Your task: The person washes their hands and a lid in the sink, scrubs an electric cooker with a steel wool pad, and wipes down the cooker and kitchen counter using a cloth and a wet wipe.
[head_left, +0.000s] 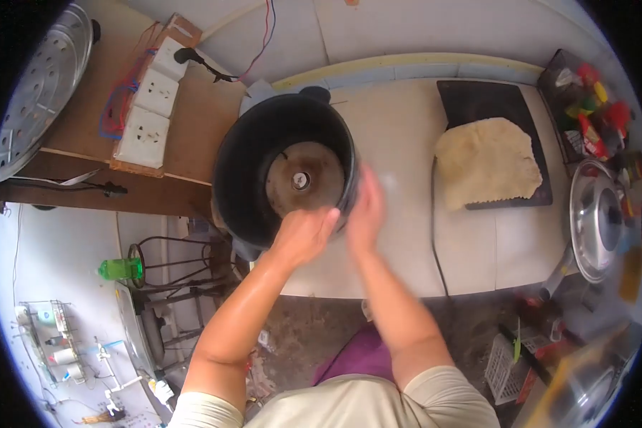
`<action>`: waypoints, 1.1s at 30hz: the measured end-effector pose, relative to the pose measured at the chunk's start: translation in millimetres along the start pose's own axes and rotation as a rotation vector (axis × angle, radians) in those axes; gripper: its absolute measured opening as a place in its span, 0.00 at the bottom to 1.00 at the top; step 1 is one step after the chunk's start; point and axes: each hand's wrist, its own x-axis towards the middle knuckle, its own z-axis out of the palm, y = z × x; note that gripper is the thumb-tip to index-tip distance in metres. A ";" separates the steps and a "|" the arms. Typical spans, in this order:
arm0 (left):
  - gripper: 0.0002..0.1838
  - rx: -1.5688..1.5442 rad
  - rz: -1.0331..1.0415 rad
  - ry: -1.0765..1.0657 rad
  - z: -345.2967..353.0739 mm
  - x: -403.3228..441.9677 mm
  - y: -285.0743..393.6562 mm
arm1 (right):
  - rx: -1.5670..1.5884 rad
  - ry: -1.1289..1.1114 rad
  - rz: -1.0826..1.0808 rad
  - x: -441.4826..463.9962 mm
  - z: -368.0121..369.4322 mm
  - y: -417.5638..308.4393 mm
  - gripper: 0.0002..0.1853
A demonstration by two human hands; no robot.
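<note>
A large, dark electric rice cooker body (225, 164) stands uncovered at the left end of the table. Inside, a round stained heating plate (317, 192) with a small metal button at its centre shows at the bottom. My left hand (303, 237) is closed at the near rim, its fingers bent over the edge and partly hidden. Along the outer right wall lies my right hand (365, 210), smeared by motion, so its fingers are unclear.
A pale tan, jagged-edged piece (488, 164) covers part of a black cooktop (478, 100) on the cream table (399, 143). A metal lid (596, 221) stands at right. White power sockets (153, 100) and a perforated steamer tray (43, 93) are on the left.
</note>
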 end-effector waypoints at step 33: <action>0.29 -0.143 -0.179 -0.003 -1.3 31.0 -7.2 | 0.222 0.118 -0.007 31.6 6.6 25.4 0.07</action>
